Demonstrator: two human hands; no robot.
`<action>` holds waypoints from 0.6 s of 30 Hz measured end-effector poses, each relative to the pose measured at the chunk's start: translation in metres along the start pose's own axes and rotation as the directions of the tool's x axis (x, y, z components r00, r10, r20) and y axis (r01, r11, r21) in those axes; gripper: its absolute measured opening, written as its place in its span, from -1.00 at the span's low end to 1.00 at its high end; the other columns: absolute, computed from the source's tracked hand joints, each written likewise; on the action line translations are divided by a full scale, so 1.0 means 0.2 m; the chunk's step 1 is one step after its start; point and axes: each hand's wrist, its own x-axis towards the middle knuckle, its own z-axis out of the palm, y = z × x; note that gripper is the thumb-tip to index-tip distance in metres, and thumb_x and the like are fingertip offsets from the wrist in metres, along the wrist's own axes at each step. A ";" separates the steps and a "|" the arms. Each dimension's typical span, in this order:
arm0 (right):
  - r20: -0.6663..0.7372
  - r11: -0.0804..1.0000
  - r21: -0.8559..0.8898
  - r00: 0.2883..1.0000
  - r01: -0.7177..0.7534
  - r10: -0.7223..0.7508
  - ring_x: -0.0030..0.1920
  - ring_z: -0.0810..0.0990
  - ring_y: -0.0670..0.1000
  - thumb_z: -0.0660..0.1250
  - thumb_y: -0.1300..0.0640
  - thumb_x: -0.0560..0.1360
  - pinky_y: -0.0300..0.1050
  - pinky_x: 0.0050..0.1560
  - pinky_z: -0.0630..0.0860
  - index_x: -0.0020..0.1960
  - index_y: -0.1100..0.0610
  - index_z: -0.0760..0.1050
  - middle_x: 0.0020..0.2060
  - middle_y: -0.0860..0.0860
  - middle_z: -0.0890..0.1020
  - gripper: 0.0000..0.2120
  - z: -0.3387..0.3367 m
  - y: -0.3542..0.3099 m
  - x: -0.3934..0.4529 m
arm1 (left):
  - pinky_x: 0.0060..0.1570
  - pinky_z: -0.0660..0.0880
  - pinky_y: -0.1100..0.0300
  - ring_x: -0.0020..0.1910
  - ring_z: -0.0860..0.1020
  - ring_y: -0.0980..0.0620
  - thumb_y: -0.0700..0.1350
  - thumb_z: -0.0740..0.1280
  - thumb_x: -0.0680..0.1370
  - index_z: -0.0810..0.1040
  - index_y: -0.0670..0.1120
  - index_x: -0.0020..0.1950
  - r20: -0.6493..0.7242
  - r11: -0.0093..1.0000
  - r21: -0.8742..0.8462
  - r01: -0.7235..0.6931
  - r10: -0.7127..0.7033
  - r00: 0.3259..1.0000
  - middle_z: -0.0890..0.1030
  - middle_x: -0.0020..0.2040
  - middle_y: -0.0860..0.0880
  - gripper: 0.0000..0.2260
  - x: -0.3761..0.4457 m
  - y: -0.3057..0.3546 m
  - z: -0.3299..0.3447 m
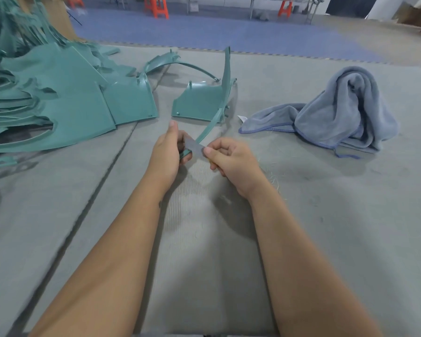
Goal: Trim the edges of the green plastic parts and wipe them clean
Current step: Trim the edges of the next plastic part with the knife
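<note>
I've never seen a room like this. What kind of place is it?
Probably a factory workshop. Many same-shaped green plastic parts are piled on a grey mat, and orange stools stand on a big open floor.

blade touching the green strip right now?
Touching. The head view shows the blade in the right hand laid across the green strip, which the left hand holds.

Head camera, looking forward-down, close over floor mat (326, 215); edges blurred.
</note>
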 end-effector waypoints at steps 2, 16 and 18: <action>0.013 0.999 -0.049 1.000 0.013 -0.013 -0.53 0.39 -0.21 0.35 0.22 0.55 -0.44 -0.44 0.30 -0.24 0.07 0.52 -0.54 -0.10 0.50 -0.80 0.00 0.00 0.00 | -0.47 0.31 0.31 -0.52 0.35 0.18 0.16 -0.12 0.67 0.51 -0.14 -0.27 -0.003 1.000 0.001 -0.002 0.002 1.000 0.45 -0.49 0.02 -0.41 0.00 -0.01 0.00; -0.254 0.916 0.401 0.960 -0.010 0.122 -0.48 0.32 -0.10 0.30 0.21 0.60 -0.30 -0.46 0.29 -0.16 0.13 0.51 -0.45 -0.02 0.49 -0.85 -0.08 0.04 0.05 | -0.51 0.27 0.33 -0.58 0.29 0.17 0.16 0.03 0.63 0.56 -0.02 -0.44 0.046 0.999 0.052 -0.003 0.001 0.999 0.35 -0.54 0.04 -0.44 0.01 -0.01 -0.04; -0.279 0.914 0.405 0.950 -0.012 0.136 -0.48 0.33 -0.10 0.31 0.19 0.59 -0.28 -0.45 0.30 -0.16 0.13 0.52 -0.45 -0.03 0.50 -0.85 -0.07 0.05 0.06 | -0.52 0.27 0.38 -0.57 0.30 0.19 0.11 0.15 0.61 0.54 -0.06 -0.38 0.054 0.997 0.074 -0.023 0.019 0.998 0.37 -0.55 0.10 -0.55 0.01 0.00 -0.04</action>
